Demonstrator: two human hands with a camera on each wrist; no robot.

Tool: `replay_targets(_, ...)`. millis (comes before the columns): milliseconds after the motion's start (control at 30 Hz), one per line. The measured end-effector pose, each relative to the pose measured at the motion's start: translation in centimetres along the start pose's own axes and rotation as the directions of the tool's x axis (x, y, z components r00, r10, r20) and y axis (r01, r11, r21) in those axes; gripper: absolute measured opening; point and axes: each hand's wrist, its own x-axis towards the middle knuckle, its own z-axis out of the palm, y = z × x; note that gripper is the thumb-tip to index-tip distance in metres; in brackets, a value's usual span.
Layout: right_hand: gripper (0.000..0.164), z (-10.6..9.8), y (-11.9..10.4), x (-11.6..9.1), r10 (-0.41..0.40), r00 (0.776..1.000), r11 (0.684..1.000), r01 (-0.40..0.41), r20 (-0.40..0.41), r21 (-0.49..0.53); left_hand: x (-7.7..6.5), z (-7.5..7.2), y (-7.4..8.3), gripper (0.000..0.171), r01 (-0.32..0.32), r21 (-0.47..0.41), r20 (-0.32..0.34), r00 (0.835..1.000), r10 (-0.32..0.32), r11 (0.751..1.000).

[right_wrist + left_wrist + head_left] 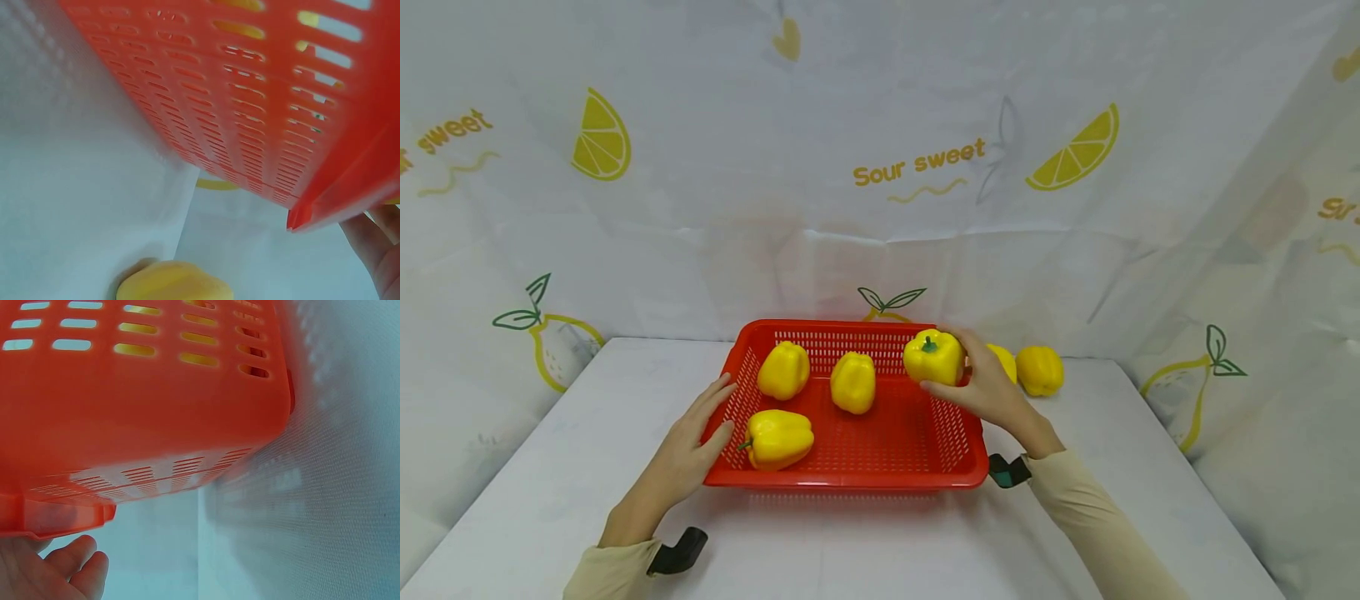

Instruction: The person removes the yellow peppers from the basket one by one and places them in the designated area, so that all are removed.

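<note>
A red plastic basket [880, 482] with slotted walls sits on the white table. My right hand [988, 387] grips a yellow bell pepper [931, 360] at the basket's back right corner, its green stem facing me. My left hand [681, 458] rests at the basket's left rim, fingers extended and thumb reaching over the edge; in the left wrist view its fingers [89, 575] lie right by the rim. Inside the basket are three more yellow bell peppers: one at back left [784, 371], one mid-back [853, 383], and one lying sideways at front left [778, 439].
On the table to the right of the basket lies a yellow bell pepper [1040, 371], and next to it another pepper [1004, 360] partly hidden by my right hand. A white cloth [715, 167] printed with lemons hangs behind the table. Dark wrist straps show at both sleeves.
</note>
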Motion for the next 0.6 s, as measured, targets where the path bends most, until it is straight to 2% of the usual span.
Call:
replay_targets(267, 0.083, -0.7, 0.1, -0.2, 0.001, 1.0, 1.0, -0.001, -0.021, 0.01, 0.0, 0.0, 0.0, 0.052, -0.005, -0.007, 0.0, 1.0, 0.005, 1.0)
replay_targets(600, 0.082, -2.0, 0.5, -0.9, 0.049, 0.998, 0.998, -0.047, -0.045, 0.038, 0.1, 0.0, -0.1, 0.052, -0.01, -0.006, 0.004, 1.0, 0.01, 1.0)
